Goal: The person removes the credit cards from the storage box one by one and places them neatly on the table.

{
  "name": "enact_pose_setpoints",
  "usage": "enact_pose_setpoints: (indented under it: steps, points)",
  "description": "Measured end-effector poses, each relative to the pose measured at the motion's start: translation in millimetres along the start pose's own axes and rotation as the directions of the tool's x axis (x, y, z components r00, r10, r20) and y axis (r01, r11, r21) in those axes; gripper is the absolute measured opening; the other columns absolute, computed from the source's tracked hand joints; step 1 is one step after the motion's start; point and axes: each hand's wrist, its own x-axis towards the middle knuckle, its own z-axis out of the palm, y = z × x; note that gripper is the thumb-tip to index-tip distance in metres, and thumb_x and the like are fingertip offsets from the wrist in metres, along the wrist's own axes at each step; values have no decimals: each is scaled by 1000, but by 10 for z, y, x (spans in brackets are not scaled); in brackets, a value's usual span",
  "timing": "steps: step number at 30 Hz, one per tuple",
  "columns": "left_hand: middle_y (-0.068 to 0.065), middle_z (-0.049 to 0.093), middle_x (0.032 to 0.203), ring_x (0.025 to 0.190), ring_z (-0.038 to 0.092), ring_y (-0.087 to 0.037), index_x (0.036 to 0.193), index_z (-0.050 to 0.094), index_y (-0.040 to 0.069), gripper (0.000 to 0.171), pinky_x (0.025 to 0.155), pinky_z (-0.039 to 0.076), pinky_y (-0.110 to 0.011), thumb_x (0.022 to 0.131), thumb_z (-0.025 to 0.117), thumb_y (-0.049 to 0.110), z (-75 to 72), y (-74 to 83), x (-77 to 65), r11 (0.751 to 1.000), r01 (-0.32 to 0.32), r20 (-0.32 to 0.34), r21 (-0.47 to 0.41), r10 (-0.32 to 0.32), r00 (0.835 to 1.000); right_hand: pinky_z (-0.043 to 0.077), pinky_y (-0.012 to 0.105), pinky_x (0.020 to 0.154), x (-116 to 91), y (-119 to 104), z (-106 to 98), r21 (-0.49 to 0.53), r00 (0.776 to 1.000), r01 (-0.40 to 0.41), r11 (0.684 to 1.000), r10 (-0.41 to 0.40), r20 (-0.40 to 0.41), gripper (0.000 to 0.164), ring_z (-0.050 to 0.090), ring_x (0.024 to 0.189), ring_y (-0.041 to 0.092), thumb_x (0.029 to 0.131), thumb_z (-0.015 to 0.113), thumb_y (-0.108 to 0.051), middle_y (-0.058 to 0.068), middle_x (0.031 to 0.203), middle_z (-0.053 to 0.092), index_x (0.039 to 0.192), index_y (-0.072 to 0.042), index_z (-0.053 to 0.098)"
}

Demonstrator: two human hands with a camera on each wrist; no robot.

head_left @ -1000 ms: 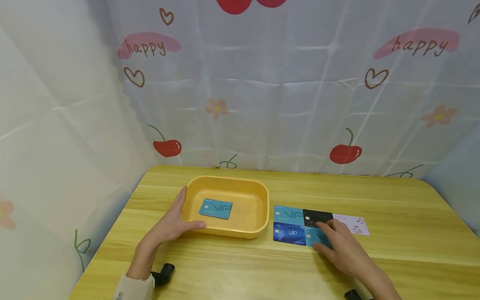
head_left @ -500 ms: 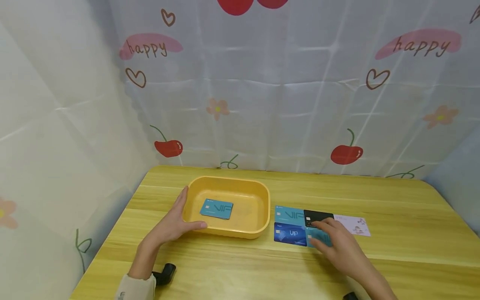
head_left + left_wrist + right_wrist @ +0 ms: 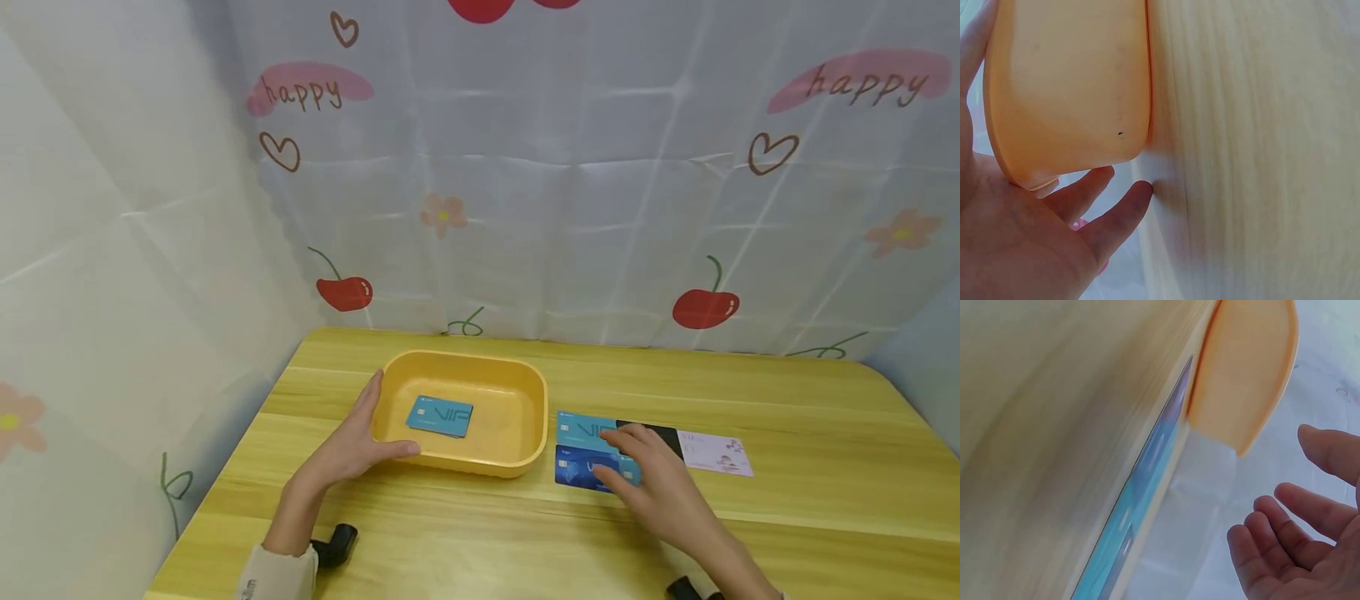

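Observation:
A yellow plastic tray (image 3: pixel 504 412) stands on the table, with a small stack of teal VIP cards (image 3: pixel 440 417) inside. My left hand (image 3: pixel 341 450) rests against its near left corner, thumb along the front rim and straight fingers at the left side. To the tray's right, cards lie flat in two rows: a teal card (image 3: pixel 579 427), a black card (image 3: pixel 671 437) and a white card (image 3: pixel 716 454) behind, a blue card (image 3: pixel 576 468) and another teal card (image 3: pixel 631 471) in front. Above them hovers my right hand (image 3: pixel 1310 544), fingers loosely bent and holding nothing, partly hiding several cards.
The wooden table (image 3: pixel 450 533) meets a printed curtain (image 3: pixel 525 208) at the back and a pale cloth (image 3: pixel 150 275) on the left. Black wrist-mount parts (image 3: pixel 337 546) show beside the left forearm.
My right hand has moved left, from over the black card and front teal card to over the blue card and teal cards. My left hand stays at the tray; the head view shifts slightly.

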Motion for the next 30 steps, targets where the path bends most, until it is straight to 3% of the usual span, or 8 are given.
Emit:
enact_pose_setpoints:
  steps: [13, 30]
  points:
    - [-13, -7, 164, 148, 1, -36, 158, -8, 7, 123, 113, 10, -62, 80, 83, 35, -4, 1, 0, 1000, 3, 5, 10, -3, 1000, 54, 44, 78, 68, -113, 53, 46, 998, 61, 997, -60, -27, 38, 59, 102, 19, 87, 77, -18, 5, 111, 63, 121, -3, 68]
    - [-15, -7, 164, 148, 0, -37, 157, -8, 6, 123, 113, 10, -63, 80, 83, 36, 4, 7, 10, 1000, -1, 9, 17, 1, 1000, 54, 46, 79, 184, -239, 94, 102, 995, 85, 991, -79, -58, 37, 60, 100, 19, 87, 78, -16, -2, 110, 62, 121, -5, 68]
